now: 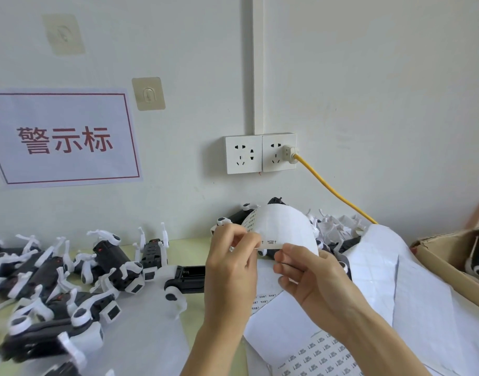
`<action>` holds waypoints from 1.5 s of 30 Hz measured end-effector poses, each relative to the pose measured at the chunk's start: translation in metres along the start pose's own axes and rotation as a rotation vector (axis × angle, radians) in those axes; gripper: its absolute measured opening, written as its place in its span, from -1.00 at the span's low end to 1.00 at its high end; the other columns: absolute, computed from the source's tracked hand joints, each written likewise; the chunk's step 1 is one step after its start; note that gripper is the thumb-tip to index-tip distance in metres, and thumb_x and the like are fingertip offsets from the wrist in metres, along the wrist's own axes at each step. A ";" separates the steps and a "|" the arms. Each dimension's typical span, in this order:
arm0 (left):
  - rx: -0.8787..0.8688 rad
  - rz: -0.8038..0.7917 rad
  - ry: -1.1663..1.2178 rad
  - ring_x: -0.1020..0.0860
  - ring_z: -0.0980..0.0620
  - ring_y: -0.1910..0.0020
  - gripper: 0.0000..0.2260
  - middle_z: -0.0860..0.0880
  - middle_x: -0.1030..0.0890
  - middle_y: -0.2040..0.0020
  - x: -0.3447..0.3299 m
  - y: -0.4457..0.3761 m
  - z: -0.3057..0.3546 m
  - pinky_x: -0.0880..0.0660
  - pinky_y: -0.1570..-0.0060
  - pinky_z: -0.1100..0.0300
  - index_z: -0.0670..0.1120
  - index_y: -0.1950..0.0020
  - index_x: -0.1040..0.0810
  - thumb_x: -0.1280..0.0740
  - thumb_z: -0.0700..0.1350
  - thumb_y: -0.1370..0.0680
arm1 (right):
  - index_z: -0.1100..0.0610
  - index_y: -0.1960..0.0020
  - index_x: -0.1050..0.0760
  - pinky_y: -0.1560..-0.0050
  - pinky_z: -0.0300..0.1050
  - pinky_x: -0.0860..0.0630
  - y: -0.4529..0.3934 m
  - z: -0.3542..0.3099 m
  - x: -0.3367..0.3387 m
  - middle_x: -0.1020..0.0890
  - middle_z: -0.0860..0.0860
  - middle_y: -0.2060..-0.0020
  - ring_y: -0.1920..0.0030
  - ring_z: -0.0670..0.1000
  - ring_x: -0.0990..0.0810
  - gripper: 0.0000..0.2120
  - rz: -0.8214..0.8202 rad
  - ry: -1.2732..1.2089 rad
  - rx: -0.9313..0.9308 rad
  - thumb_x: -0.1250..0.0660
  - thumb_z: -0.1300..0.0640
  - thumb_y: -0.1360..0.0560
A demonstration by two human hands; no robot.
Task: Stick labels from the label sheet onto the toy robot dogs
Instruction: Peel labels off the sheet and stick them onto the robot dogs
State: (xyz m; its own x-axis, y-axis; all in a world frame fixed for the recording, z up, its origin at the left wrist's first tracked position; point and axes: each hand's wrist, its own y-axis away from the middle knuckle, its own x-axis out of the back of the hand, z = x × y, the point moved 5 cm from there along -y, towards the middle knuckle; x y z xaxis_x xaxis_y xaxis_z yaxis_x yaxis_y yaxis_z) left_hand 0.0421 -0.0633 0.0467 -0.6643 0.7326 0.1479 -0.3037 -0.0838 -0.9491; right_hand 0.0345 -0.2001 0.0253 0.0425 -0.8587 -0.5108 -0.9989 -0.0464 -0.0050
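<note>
Against the white wall, over the table (192,248) strewn with toy dogs (116,270), your right hand (311,278) holds the curled label sheet (284,229) while your left hand (233,256) pinches a label at its edge, so I judge most dogs await labels

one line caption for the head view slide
Both hands, left and right, peel a label from a curled label sheet above toy robot dogs.

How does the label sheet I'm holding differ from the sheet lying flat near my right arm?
The held label sheet is bent into an arch between the left hand and right hand; the flat sheet lies on the table. The held one shows mostly its blank side, the flat one rows of printed labels. Both are white.
</note>
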 end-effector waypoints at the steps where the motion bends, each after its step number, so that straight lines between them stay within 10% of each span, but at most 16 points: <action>1: 0.005 -0.008 0.003 -0.45 0.01 0.24 -0.83 -0.05 -0.48 0.22 0.000 0.000 0.000 -0.40 0.09 0.28 -0.22 0.25 -0.58 -0.37 -0.46 -0.43 | 0.17 0.33 -0.67 0.36 -0.22 -0.53 0.000 0.000 0.000 -0.65 0.14 0.29 0.35 0.02 -0.63 -0.93 0.005 0.014 0.001 -0.49 0.16 -0.24; 6: 0.077 -0.207 0.085 -0.47 0.04 0.09 -0.74 0.01 -0.52 0.15 -0.012 -0.001 -0.003 -0.39 0.10 0.34 -0.17 0.15 -0.59 -0.45 -0.50 -0.36 | 0.21 0.25 -0.58 0.36 -0.20 -0.51 -0.003 0.001 0.008 -0.59 0.13 0.33 0.38 0.01 -0.59 -0.88 0.114 0.048 0.047 -0.43 0.29 -0.46; 14: 0.260 -0.419 0.336 -0.54 0.09 0.00 -0.90 0.09 -0.57 0.06 -0.025 0.003 0.010 -0.46 -0.03 0.27 -0.02 0.02 -0.56 -0.33 -0.02 -0.53 | 0.16 0.38 -0.63 0.19 -0.12 -0.50 -0.006 -0.003 0.018 -0.64 0.10 0.37 0.31 -0.01 -0.62 -0.74 0.233 0.259 0.164 -0.40 0.27 -0.48; 24: 0.592 -0.521 0.421 -0.63 0.21 0.29 -0.76 0.16 -0.68 0.31 -0.033 0.009 -0.003 -0.48 0.23 0.43 0.03 0.24 -0.66 -0.42 -0.29 -0.53 | 0.10 0.38 -0.62 0.45 -0.34 -0.44 -0.006 -0.007 0.021 -0.65 0.07 0.44 0.49 -0.13 -0.53 -0.74 0.274 0.734 0.288 -0.40 0.19 -0.48; 32: 0.819 -0.603 0.529 -0.69 -0.07 0.20 -0.72 -0.02 -0.71 0.31 -0.035 0.015 -0.014 -0.65 0.02 0.01 0.05 0.27 -0.72 -0.41 -0.27 -0.53 | -0.07 0.31 -0.66 0.39 -0.30 -0.44 -0.007 -0.006 0.019 -0.66 -0.05 0.43 0.43 -0.15 -0.54 -0.73 0.167 0.873 0.349 -0.37 0.16 -0.52; 45: 0.856 -0.582 0.638 -0.69 0.10 0.24 -0.79 0.00 -0.72 0.29 -0.033 0.016 -0.012 -0.56 0.20 0.35 -0.03 0.26 -0.73 -0.44 -0.26 -0.53 | -0.02 0.18 -0.72 0.04 -0.05 -0.66 -0.010 -0.008 0.027 -0.75 -0.05 0.25 0.15 -0.05 -0.73 -0.78 0.108 0.801 0.354 -0.36 0.22 -0.51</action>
State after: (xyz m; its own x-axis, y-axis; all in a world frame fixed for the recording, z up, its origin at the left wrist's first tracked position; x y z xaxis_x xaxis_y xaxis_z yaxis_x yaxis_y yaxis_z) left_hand 0.0677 -0.0810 0.0237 0.1040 0.9897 0.0984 -0.9573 0.1265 -0.2601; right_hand 0.0462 -0.2272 0.0187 -0.1848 -0.9551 0.2316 -0.9400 0.1030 -0.3254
